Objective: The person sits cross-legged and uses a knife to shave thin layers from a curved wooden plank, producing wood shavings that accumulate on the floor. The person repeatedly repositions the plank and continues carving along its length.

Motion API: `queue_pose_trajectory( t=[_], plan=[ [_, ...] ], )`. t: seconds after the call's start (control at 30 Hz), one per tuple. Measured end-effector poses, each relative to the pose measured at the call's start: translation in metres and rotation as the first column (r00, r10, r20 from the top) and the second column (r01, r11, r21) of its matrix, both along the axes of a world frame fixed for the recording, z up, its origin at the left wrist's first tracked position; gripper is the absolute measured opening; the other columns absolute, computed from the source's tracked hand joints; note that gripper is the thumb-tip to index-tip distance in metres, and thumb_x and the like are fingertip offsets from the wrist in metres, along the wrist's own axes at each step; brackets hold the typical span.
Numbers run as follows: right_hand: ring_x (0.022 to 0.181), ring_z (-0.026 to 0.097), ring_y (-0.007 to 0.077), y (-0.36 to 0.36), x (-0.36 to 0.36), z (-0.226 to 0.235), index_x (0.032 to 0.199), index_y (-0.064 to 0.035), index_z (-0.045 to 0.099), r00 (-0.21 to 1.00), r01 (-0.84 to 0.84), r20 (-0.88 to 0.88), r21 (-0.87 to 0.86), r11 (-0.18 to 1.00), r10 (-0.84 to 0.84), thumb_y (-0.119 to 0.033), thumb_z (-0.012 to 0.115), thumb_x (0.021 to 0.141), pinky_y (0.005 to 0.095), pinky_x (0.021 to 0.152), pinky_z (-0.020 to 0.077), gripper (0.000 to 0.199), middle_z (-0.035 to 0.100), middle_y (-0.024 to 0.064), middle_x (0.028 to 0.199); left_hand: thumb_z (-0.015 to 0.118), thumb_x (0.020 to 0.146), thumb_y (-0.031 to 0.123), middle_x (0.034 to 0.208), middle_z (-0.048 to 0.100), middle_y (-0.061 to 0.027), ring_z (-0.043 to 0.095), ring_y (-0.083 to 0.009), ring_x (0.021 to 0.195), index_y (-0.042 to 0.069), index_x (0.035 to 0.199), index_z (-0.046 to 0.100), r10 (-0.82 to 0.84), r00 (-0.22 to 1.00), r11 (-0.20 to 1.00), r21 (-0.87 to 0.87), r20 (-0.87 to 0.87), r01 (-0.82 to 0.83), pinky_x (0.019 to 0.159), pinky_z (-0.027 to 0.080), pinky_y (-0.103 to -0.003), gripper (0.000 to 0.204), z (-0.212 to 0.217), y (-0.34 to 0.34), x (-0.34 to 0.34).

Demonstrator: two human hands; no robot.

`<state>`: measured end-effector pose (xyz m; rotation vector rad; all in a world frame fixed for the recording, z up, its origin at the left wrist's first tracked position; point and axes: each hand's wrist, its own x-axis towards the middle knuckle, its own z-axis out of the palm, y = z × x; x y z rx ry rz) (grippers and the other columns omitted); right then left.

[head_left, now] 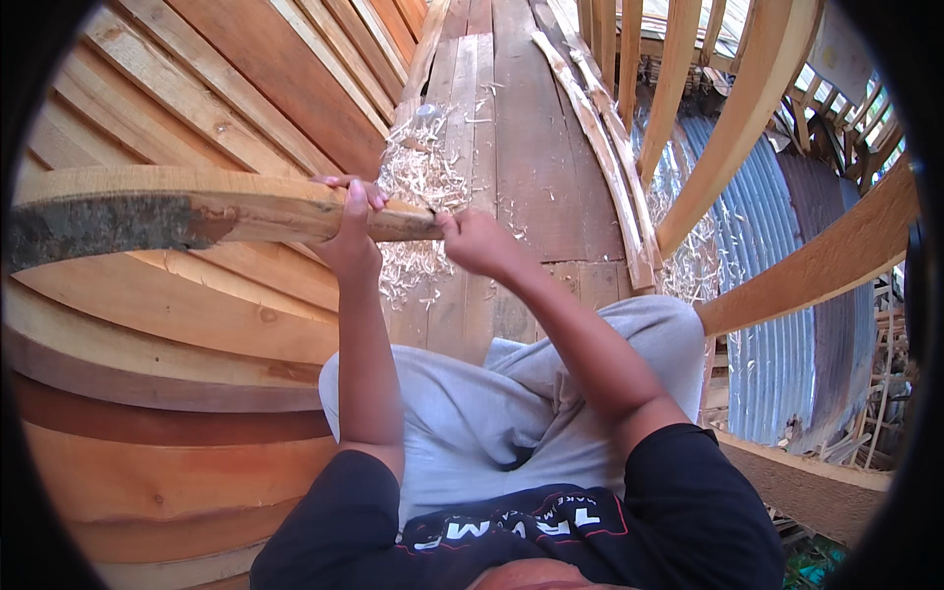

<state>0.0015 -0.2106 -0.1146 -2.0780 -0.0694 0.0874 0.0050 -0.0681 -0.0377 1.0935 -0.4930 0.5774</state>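
Observation:
A long timber pole [265, 208] with pale bare wood on top and rough dark bark on its side reaches in from the left, its narrow end in front of me. My left hand [356, 234] is wrapped round it a little short of that end, thumb up. At the very tip, my right hand [480, 242] is closed in a fist beside the wood. A small dark bit shows between the thumb and the pole's end; what the fist holds is hidden. My legs in grey trousers [442, 393] are folded below the hands.
Curled wood shavings [418, 182] cover part of the plank floor [536, 187], around a small grey object [426, 113]. Stacked boards [177, 315] fill the left. Two peeled poles [600, 147] lie at right, by upright slats [733, 128] and corrugated metal sheets [767, 324].

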Motion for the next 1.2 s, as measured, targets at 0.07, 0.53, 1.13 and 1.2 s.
queue_pose_trajectory(
  t=[0.07,0.53,1.13,1.2],
  plan=[
    [0.082,0.065,0.0439,-0.011,0.003,0.001,0.086,0.0065,0.067,0.998,-0.058,-0.019,-0.017,0.998,0.057,-0.036,0.042,0.099,0.0497,0.077,0.0507,0.051,0.066,0.0285,0.082,0.062,0.084,-0.004,0.080,0.056,-0.0069,0.057,-0.0165,0.066,0.006,0.109,0.045,0.015,1.000,1.000,-0.010,-0.004,-0.015,0.069,0.051,-0.037,0.032,0.001,-0.003,0.001],
    [0.089,0.066,0.0427,-0.051,0.024,-0.106,0.096,0.0064,0.067,0.996,-0.005,-0.086,-0.283,0.959,-0.020,-0.035,0.044,0.098,0.0493,0.083,0.0507,0.047,0.068,0.0275,0.094,0.062,0.084,-0.001,0.070,0.053,-0.0068,0.054,-0.0170,0.064,0.008,0.106,0.045,0.006,1.000,1.000,0.028,0.010,-0.006,0.068,0.050,-0.038,0.029,0.003,-0.011,-0.005],
    [0.080,0.063,0.0468,-0.003,0.005,0.009,0.080,0.0070,0.066,0.998,-0.056,0.005,-0.083,0.995,0.056,-0.040,0.038,0.100,0.0527,0.079,0.0480,0.058,0.063,0.0313,0.079,0.062,0.085,-0.001,0.075,0.055,-0.0079,0.056,-0.0182,0.065,0.007,0.107,0.046,0.019,0.999,1.000,-0.005,0.043,-0.019,0.068,0.051,-0.039,0.029,-0.003,0.017,0.004],
    [0.083,0.062,0.0474,-0.007,-0.005,0.031,0.081,0.0069,0.066,1.000,-0.022,-0.010,-0.095,0.995,0.022,-0.041,0.035,0.100,0.0532,0.081,0.0475,0.060,0.064,0.0318,0.082,0.062,0.084,0.001,0.073,0.053,-0.0071,0.054,-0.0180,0.065,0.008,0.108,0.045,0.037,0.999,0.999,0.018,0.033,-0.038,0.068,0.050,-0.039,0.031,-0.003,0.011,-0.003]
  ],
)
